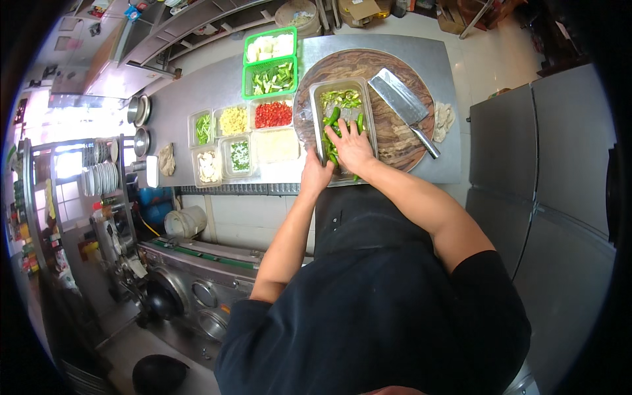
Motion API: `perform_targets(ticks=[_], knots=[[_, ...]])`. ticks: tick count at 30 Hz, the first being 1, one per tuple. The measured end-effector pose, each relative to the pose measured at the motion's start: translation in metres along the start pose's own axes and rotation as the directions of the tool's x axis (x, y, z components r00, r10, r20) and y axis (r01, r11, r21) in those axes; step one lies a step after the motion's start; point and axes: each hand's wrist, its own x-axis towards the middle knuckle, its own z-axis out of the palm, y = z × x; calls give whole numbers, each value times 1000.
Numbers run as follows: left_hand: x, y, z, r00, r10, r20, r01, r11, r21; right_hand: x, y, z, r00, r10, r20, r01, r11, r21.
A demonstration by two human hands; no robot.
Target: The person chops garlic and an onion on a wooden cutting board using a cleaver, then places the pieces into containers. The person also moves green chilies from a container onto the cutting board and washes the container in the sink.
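Note:
A clear rectangular plastic container (371,123) lies partly on a round wooden chopping board (395,143) and overhangs its near side. Cut green pepper pieces (345,98) fill its far part, and longer green peppers (334,116) lie nearer. My right hand (349,147) reaches inside with spread fingers on the green peppers; whether it grips any is hidden. The container's left wall is held by my left hand (316,170), near the front corner. To the right on the board rests a cleaver (401,98), its metal handle pointing to the near right.
Left of the board stand tubs of chopped red chilli (273,114), yellow pieces (233,120), and chopped greens (240,155). Green baskets (269,94) hold cut vegetables behind them. A crumpled cloth (444,121) lies at the board's right. Steel cabinets (503,138) stand right of the steel table (340,44).

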Motion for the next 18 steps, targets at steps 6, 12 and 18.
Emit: perform_targets(ticks=[6, 12, 18], knots=[[-13, -4, 16, 996, -91, 6, 91, 995, -48, 6, -6, 11, 995, 16, -99, -21, 998, -58], [7, -29, 18, 998, -61, 21, 63, 987, -151, 12, 10, -7, 993, -55, -108, 68, 990, 122], [14, -24, 8, 996, -81, 42, 85, 992, -95, 9, 9, -51, 982, -1, -188, 57, 954, 295]])
